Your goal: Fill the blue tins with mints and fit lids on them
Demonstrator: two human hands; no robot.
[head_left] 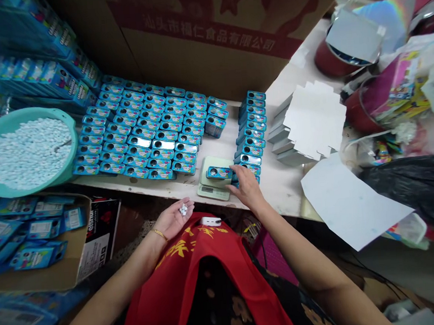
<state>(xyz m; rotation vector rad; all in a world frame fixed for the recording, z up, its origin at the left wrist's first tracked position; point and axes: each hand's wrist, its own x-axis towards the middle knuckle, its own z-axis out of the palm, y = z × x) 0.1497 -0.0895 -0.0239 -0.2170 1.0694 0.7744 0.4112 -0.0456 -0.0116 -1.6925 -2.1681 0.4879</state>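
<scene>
My left hand [174,219] is palm up and cupped, with several small white candies [183,210] lying near its fingers. My right hand [247,186] has its thumb and fingers at the right end of a small blue candy box [217,172]. That box stands on a pale green scale [212,192] at the table's front edge. Right of the scale, a column of similar blue boxes [254,130] runs away from me, partly behind my right hand. Many more blue boxes [147,125] with dark round openings stand in rows to the left.
A turquoise basin [72,138] full of white candies sits at the far left. Below it, a carton [81,236] holds loose blue packs. Stacked white card [314,121] and a loose sheet [353,202] lie to the right. A large cardboard box [195,60] stands behind the rows.
</scene>
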